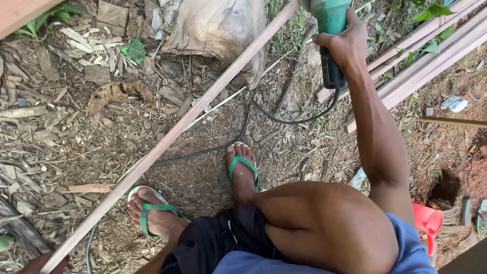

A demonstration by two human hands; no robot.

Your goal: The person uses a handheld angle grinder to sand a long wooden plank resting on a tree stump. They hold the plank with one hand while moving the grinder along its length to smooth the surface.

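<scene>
a long wooden strip (172,133) is running diagonally from lower left to upper right, crossing above a cable (284,120) lying on the chip-strewn ground (71,147). the right hand (341,44) is sitting right of the strip, gripping a power tool (329,35). stacked boards (431,56) are lying further right.

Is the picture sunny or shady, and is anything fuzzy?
Head view: soft, even shade, no hard shadows or glare; the right hand gripping the green power tool looks sharp, and so does the long wooden strip; the left hand is barely visible at the bottom edge; the strip looks slightly bowed, perhaps from a wide lens.
</scene>
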